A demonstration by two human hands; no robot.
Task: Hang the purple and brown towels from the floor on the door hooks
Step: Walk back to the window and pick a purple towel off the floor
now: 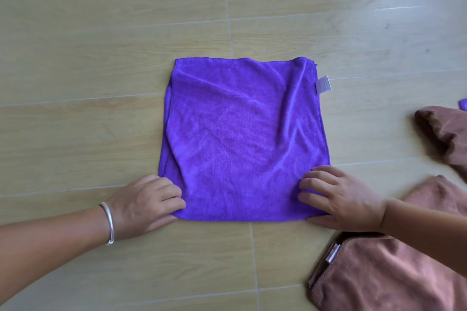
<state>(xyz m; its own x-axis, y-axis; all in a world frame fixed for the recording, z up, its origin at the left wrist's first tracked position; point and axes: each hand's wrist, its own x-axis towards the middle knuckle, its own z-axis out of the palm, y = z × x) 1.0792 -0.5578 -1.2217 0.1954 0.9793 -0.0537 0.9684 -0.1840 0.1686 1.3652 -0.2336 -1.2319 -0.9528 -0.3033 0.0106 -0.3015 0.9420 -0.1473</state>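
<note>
I see purple towel [242, 139]: plush matt microfibre cloth. Brown towels [389, 275]: same fleecy cloth. Floor [101, 58]: smooth wood-look, slight sheen. Bracelet [109, 222]: shiny metal.

Left hand [147, 203] at seven o'clock: plain silver bangle [108, 222] on wrist. Right hand [343, 197] at four o'clock: bare forearm, no sleeve visible.
</note>
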